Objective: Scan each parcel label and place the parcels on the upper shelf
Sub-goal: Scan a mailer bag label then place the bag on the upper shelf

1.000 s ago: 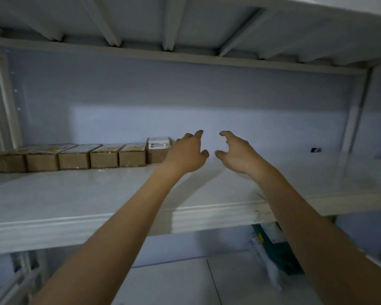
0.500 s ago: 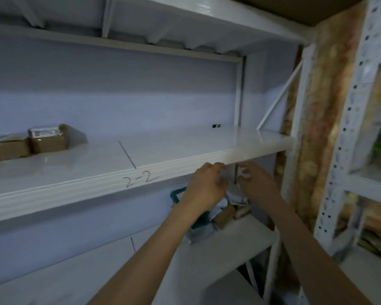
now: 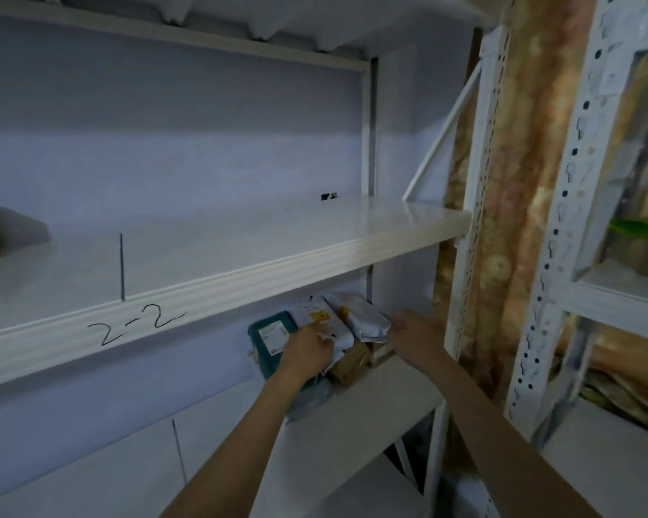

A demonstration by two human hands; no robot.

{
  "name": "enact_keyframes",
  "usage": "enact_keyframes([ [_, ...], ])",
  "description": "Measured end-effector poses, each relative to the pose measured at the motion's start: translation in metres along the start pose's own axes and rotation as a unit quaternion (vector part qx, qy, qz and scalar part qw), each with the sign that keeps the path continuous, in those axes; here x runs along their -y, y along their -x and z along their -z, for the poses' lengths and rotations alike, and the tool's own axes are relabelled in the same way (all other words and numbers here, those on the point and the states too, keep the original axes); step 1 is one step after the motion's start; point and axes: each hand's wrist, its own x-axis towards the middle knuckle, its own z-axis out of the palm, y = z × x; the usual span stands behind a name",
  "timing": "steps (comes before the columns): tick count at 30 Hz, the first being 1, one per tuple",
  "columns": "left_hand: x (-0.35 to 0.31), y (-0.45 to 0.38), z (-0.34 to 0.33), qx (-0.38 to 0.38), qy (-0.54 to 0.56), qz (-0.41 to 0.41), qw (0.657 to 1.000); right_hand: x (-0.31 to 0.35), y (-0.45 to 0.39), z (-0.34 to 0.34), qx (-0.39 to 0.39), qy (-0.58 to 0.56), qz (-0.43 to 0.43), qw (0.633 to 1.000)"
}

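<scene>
Parcels heaped on the lower shelf [image 3: 352,416], under the upper shelf [image 3: 240,271] marked "2-2". I see my left hand [image 3: 307,353] laid on the pile, fingers [image 3: 324,336] loosely curled over a white poly mailer [image 3: 320,317] just beyond the fingertips; whether they have closed on it I cannot tell. A teal parcel [image 3: 268,336] lies just to the left of those fingers, touching the mailer. My right hand [image 3: 414,332] reaches in with fingers partly spread, their tips at or near the end of a second white mailer [image 3: 363,315]; contact is not clear and nothing is visibly held. A brown cardboard box [image 3: 348,364] sits below and between both sets of fingers, beneath the mailers.

I judge the mailers light, soft and slippery, liable to sag and slide when lifted; I would pinch each across a short edge or support it from beneath, label upward. The box looks stiff and would take a grip across opposite sides. No scanner is visible.
</scene>
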Motion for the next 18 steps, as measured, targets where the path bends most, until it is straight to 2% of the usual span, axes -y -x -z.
enact_keyframes([
  [5,0.049,-0.053,-0.02,0.019,-0.005,0.036,0.999,-0.017,-0.054,-0.05,0.063,0.037,-0.011,0.997],
  [9,0.08,-0.09,-0.035,0.025,-0.011,0.058,0.998,-0.023,-0.082,-0.078,0.053,0.016,-0.04,0.998],
  [13,0.088,-0.118,-0.055,0.045,-0.002,0.067,0.997,-0.046,-0.114,-0.098,0.094,0.048,-0.054,0.993],
  [18,0.074,-0.156,-0.087,0.055,0.003,0.075,0.996,-0.08,-0.163,-0.096,0.067,0.028,-0.096,0.993],
])
